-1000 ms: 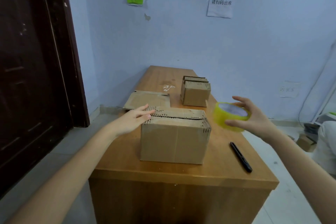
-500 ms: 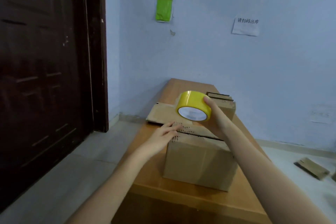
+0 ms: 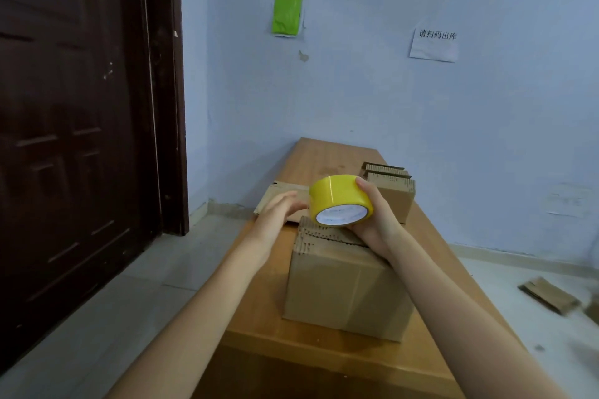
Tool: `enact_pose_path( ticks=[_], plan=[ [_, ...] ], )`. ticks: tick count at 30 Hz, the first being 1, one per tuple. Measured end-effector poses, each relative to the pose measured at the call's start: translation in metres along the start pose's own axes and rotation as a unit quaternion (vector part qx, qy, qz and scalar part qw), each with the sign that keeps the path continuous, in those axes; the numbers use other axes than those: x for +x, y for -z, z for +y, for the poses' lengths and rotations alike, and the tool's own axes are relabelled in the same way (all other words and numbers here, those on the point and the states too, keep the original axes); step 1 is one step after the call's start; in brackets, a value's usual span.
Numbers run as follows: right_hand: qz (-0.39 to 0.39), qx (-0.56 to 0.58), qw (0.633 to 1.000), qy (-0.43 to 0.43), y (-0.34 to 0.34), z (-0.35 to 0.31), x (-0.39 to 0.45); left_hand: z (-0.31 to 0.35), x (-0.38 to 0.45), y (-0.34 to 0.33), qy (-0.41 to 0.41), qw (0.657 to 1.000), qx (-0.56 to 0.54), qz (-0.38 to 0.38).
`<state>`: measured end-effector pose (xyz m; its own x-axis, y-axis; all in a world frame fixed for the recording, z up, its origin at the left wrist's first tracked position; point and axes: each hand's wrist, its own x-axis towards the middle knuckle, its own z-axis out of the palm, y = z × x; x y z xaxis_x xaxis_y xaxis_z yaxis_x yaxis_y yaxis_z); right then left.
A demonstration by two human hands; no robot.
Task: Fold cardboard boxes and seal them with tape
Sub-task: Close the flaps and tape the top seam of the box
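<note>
Tabletop (image 3: pixel 327 152): tape roll (image 3: pixel 338 199) gripped in right hand (image 3: pixel 372 217) fingers

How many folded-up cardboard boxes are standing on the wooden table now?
2. The near box stands at the front of the table, under the tape roll. The far box stands behind the right hand, partly hidden. Flat cardboard lies behind the left hand, not counted.

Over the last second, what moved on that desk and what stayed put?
The right hand carried the yellow tape roll from beside the near box leftward to just over its top seam, gripping it throughout. The left hand lifted off the box's left corner and now reaches for the roll. The box, far box and flat cardboard stayed put.
</note>
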<state>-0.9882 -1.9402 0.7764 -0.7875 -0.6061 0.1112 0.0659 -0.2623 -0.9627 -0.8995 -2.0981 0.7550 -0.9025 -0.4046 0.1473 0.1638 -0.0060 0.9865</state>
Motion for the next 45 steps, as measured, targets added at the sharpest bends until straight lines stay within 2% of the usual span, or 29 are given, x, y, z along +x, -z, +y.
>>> enact_pose_path(
  ticks=[6,20,31,39,45],
  plan=[
    [-0.023,-0.009,1.000,0.003,-0.002,-0.001,-0.001,0.007,0.000,-0.008,-0.003,0.997,0.072,-0.035],
    [-0.043,0.022,0.999,0.009,-0.001,-0.003,-0.002,0.006,0.000,-0.001,-0.044,0.996,0.073,-0.038],
    [-0.036,0.022,0.999,0.003,-0.002,-0.003,-0.002,0.006,0.001,0.004,-0.007,0.996,0.067,-0.056],
    [-0.040,0.019,0.999,0.004,-0.002,-0.003,-0.001,0.012,0.003,0.004,0.041,0.998,0.000,-0.046],
    [-0.053,-0.033,0.998,0.017,-0.001,-0.003,-0.004,0.010,0.010,-0.008,0.087,0.993,-0.076,0.003]
  ],
)
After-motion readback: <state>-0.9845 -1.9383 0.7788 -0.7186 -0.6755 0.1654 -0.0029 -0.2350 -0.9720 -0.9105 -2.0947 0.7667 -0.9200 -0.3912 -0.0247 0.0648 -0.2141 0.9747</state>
